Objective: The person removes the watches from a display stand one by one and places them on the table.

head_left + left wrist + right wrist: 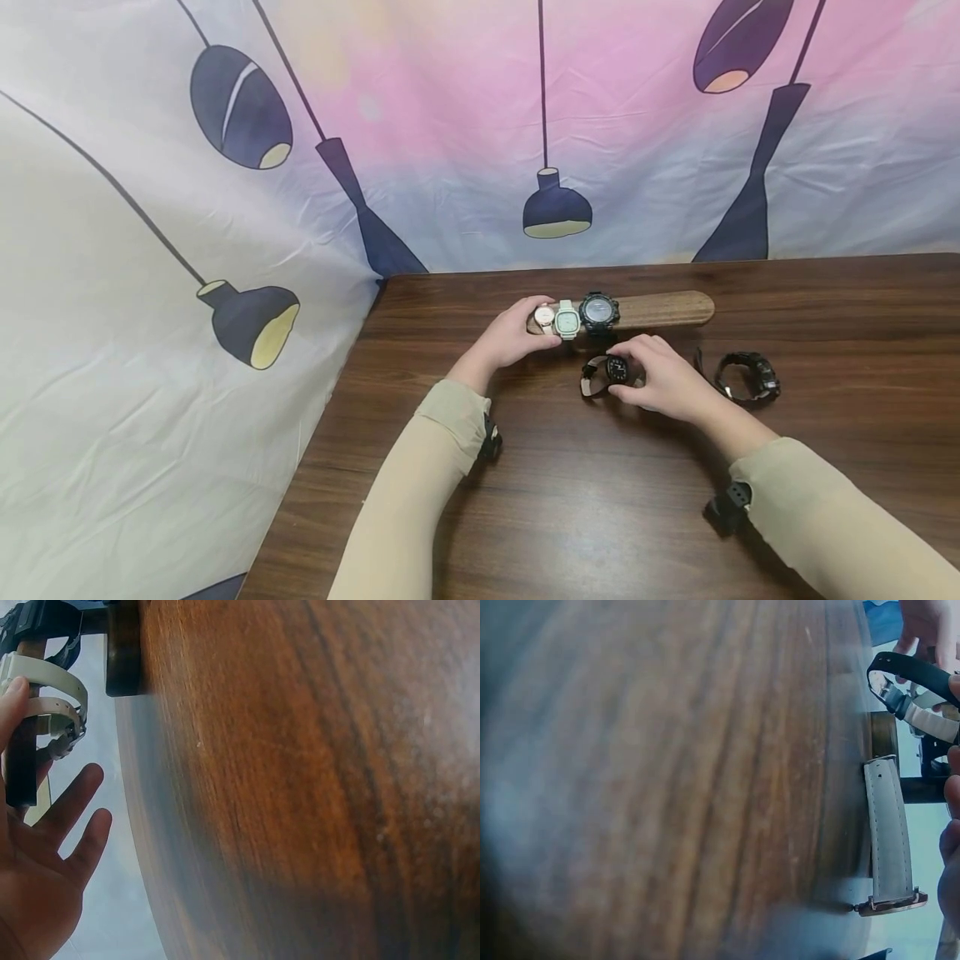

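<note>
In the head view my left hand (513, 336) grips the left end of a wooden watch stand (667, 310), thumb in front and fingers behind. Beside that thumb sits a wristwatch with a pale round dial (544, 317), fastened round the bar. A pale green square watch (567, 320) and a chunky black watch (599, 309) follow along it. From the left wrist, the thumb lies at the pale straps (56, 675), while two fingers stretch out behind. Just in front of the stand, my right hand (660, 379) pinches a black-faced wristwatch (617, 368); its strap (919, 675) loops, dark outside and pale inside.
Right of my right hand, a bulky black watch (753, 381) lies on the brown wooden table (585, 500). A pale-lined strap (889, 832) stands near the held watch in the right wrist view. Behind the table hangs a cloth printed with lamps (450, 167).
</note>
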The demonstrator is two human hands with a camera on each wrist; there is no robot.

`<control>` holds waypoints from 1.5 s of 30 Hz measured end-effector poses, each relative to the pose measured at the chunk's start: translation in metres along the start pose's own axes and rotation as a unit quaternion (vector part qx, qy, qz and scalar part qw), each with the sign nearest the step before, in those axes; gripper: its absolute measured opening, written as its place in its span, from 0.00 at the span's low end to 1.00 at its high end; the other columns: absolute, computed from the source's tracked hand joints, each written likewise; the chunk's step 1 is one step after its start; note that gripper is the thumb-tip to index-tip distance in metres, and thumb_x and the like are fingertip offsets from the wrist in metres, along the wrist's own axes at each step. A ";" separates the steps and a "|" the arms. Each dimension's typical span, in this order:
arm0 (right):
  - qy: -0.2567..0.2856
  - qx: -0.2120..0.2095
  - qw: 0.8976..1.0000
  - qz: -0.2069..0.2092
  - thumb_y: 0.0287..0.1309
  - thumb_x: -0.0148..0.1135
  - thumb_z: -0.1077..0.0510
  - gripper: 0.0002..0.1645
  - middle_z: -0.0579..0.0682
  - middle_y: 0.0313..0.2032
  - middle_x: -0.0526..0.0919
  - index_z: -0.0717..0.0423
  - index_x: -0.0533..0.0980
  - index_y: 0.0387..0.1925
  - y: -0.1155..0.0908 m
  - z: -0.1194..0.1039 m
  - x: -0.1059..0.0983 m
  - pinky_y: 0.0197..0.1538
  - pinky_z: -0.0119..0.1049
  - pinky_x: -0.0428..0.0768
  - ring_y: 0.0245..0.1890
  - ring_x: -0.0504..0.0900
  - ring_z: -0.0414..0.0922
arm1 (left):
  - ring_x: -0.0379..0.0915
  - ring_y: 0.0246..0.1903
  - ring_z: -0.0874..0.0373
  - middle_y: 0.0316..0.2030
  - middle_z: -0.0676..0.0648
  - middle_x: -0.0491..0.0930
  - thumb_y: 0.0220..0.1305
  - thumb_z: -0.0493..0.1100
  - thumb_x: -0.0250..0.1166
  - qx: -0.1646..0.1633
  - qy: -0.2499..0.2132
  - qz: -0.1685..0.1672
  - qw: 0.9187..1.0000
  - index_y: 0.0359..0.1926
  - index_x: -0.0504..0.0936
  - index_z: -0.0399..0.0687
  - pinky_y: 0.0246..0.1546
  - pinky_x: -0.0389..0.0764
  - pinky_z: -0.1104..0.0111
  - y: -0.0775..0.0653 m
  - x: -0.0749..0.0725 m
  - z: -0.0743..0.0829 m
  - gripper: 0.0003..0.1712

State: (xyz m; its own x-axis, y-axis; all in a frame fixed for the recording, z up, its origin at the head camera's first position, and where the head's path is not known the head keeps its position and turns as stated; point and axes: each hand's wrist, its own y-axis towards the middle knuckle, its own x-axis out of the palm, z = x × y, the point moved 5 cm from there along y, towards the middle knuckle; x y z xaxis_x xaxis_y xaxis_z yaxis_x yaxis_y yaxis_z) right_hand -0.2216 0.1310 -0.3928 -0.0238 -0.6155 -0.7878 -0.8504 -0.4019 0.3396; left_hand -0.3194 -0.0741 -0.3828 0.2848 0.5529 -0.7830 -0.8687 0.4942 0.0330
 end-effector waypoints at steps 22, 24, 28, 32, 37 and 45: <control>-0.004 0.023 0.999 -0.038 0.45 0.70 0.54 0.27 0.50 0.42 0.76 0.60 0.74 0.48 -0.004 0.006 0.002 0.44 0.45 0.70 0.41 0.69 0.46 | 0.69 0.48 0.59 0.56 0.50 0.69 0.55 0.56 0.68 0.001 -0.004 -0.003 1.000 0.64 0.66 0.57 0.49 0.70 0.63 -0.001 0.001 0.001 0.37; -0.005 0.026 0.999 -0.045 0.45 0.70 0.54 0.27 0.51 0.42 0.76 0.60 0.74 0.48 -0.004 0.007 0.002 0.44 0.45 0.70 0.41 0.70 0.46 | 0.69 0.48 0.59 0.56 0.50 0.69 0.55 0.56 0.68 0.000 -0.004 -0.002 1.000 0.64 0.66 0.57 0.50 0.70 0.63 -0.001 0.001 0.000 0.37; -0.014 0.026 0.998 -0.053 0.44 0.71 0.53 0.27 0.50 0.41 0.77 0.59 0.75 0.47 -0.004 0.009 0.003 0.45 0.46 0.68 0.41 0.70 0.47 | 0.69 0.49 0.59 0.57 0.50 0.69 0.55 0.55 0.69 -0.001 -0.004 -0.002 1.000 0.64 0.66 0.57 0.50 0.69 0.63 -0.002 0.000 0.001 0.37; -0.026 0.029 0.997 -0.061 0.43 0.71 0.52 0.27 0.50 0.41 0.78 0.58 0.76 0.46 -0.004 0.010 0.003 0.46 0.49 0.65 0.42 0.70 0.49 | 0.69 0.49 0.58 0.57 0.50 0.69 0.55 0.56 0.69 -0.001 -0.002 -0.002 1.000 0.65 0.66 0.56 0.50 0.70 0.63 -0.001 0.000 0.001 0.38; -0.039 0.028 0.996 -0.074 0.43 0.70 0.51 0.27 0.51 0.43 0.80 0.57 0.76 0.46 -0.005 0.009 0.004 0.47 0.51 0.64 0.44 0.70 0.51 | 0.69 0.48 0.58 0.56 0.50 0.69 0.55 0.56 0.68 0.001 0.001 -0.001 1.000 0.65 0.66 0.57 0.49 0.70 0.63 -0.001 0.000 0.000 0.38; -0.044 0.029 0.995 -0.086 0.45 0.69 0.51 0.27 0.52 0.45 0.80 0.58 0.77 0.48 -0.006 0.007 0.004 0.48 0.53 0.64 0.47 0.70 0.53 | 0.69 0.48 0.59 0.57 0.51 0.69 0.55 0.56 0.68 -0.001 -0.002 -0.001 1.000 0.64 0.66 0.58 0.49 0.70 0.63 0.000 0.001 -0.001 0.37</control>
State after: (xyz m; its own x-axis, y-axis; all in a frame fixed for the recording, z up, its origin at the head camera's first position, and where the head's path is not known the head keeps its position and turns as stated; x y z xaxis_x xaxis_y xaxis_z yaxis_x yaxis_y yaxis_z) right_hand -0.2208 0.1356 -0.4015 0.0821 -0.4784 -0.8743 -0.8742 -0.4559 0.1673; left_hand -0.3193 -0.0747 -0.3840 0.2875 0.5543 -0.7811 -0.8690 0.4939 0.0306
